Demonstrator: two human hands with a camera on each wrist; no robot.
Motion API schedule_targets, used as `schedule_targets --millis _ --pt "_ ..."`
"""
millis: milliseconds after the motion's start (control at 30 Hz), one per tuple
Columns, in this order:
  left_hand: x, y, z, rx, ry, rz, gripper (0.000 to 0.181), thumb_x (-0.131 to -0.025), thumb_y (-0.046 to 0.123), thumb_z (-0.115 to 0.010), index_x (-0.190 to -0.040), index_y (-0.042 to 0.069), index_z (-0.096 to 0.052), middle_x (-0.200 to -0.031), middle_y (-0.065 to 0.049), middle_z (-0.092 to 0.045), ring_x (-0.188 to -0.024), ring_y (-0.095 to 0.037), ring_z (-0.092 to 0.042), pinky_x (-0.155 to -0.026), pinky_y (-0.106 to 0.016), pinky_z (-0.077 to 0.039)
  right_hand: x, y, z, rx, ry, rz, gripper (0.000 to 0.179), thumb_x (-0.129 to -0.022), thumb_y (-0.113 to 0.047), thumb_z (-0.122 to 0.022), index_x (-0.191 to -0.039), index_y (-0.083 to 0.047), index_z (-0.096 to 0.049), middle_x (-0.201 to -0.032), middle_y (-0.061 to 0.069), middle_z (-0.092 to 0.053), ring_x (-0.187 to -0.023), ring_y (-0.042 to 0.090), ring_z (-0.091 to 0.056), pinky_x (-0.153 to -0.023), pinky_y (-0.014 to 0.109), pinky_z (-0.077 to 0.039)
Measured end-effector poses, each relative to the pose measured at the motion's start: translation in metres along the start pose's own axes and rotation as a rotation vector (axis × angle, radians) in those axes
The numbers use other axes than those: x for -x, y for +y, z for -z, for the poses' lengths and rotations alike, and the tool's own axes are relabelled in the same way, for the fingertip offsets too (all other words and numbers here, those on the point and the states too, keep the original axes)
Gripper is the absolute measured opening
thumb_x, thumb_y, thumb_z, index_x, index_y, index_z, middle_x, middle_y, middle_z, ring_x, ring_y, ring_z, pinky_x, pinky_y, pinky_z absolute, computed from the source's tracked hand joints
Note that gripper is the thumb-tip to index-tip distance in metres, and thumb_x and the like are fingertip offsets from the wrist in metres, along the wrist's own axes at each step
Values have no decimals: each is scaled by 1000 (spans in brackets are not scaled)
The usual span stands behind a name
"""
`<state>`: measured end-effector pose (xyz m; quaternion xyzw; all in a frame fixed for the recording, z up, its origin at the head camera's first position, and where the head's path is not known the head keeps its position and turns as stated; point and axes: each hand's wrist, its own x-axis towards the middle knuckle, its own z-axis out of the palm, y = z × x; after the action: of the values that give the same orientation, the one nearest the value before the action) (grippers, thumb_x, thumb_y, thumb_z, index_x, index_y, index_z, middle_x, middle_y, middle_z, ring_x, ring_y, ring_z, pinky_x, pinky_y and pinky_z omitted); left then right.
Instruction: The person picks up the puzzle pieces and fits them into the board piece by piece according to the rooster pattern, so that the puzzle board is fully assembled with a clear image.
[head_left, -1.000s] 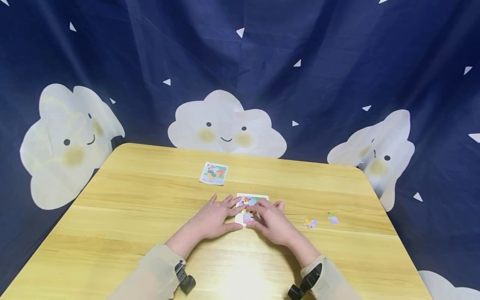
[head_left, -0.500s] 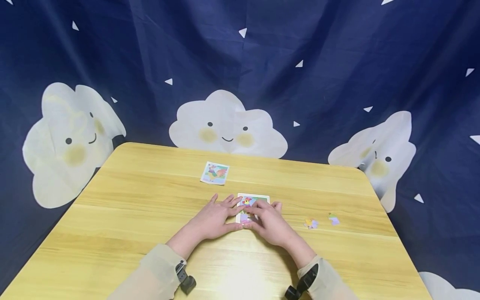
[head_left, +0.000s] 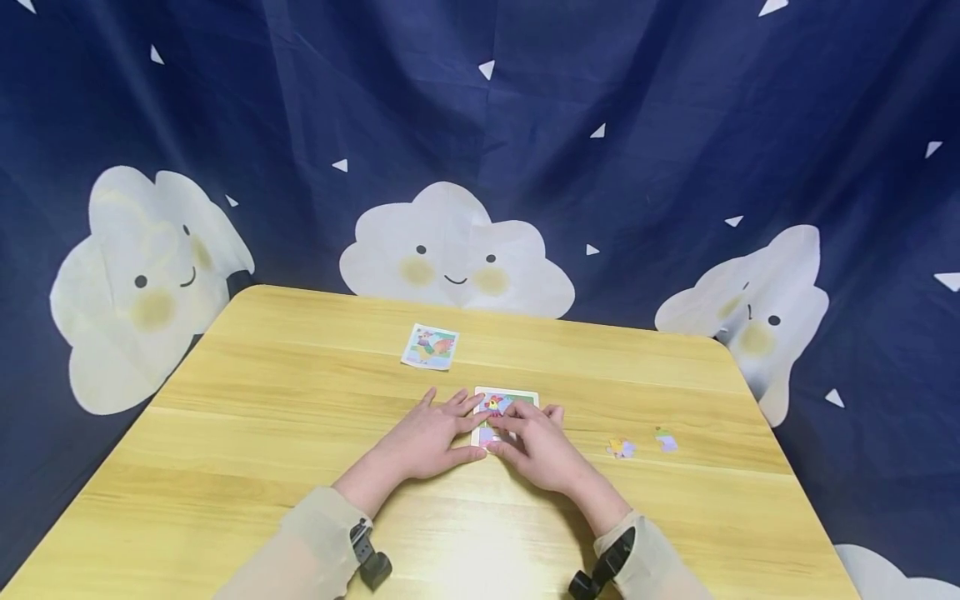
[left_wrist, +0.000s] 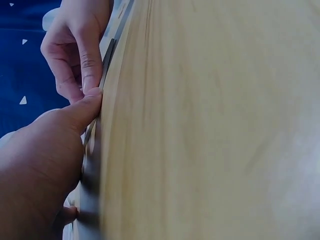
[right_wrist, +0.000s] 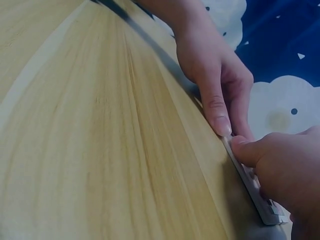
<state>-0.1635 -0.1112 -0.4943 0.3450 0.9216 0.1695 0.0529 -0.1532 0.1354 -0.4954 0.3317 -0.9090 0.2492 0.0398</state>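
A small puzzle board (head_left: 506, 391) with a pale frame lies flat on the table, its picture partly laid in. My left hand (head_left: 427, 437) has its fingers spread along the board's left side, the thumb tip at the front left corner. My right hand (head_left: 543, 446) covers much of the board, fingers bent over it. Between its fingertips and thumb, a lavender and pink puzzle piece (head_left: 487, 437) lies in the front left corner. In the right wrist view, the right thumb (right_wrist: 245, 146) is at the board's edge, close to the left thumb (right_wrist: 220, 122).
Several loose puzzle pieces (head_left: 621, 447) lie right of the board, with another green and lavender piece (head_left: 665, 440) farther right. A picture card (head_left: 431, 347) lies behind the board. The wooden table (head_left: 300, 350) ends at a dark blue curtain (head_left: 480, 125) with clouds.
My right hand has shifted slightly left, bringing the lavender and pink puzzle piece into the front left corner, where bare white showed before. My left hand has stayed put.
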Motion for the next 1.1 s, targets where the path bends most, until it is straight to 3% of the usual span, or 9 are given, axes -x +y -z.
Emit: schedule_targets --millis 400,733,1100 --pt "10 -4 5 7 44 -106 45 -107 49 -60 -144 25 -69 -160 0 -49 -149 -29 -44 -119 -69 -25 1 1 0 -9 -10 -29 39 -101 -38 -74 -132 -15 -77 -97 -8 -54 -77 5 -45 -85 46 -23" --pt "7 -3 0 -24 21 -93 46 -108 50 -57 -146 27 -66 -160 4 -48 -151 -29 -41 -119 -71 -24 0 1 -2 33 10 21 42 -100 -39 -75 -133 -14 -76 -97 -8 -52 -78 6 -45 -87 47 -25" --pt "5 -1 4 16 23 -68 45 -105 52 -61 -142 27 -71 -155 3 -53 -149 -30 -44 -118 -73 -24 -1 4 0 5 -8 15 41 -99 -41 -76 -132 -16 -77 -99 -10 -53 -78 6 -44 -88 47 -24"
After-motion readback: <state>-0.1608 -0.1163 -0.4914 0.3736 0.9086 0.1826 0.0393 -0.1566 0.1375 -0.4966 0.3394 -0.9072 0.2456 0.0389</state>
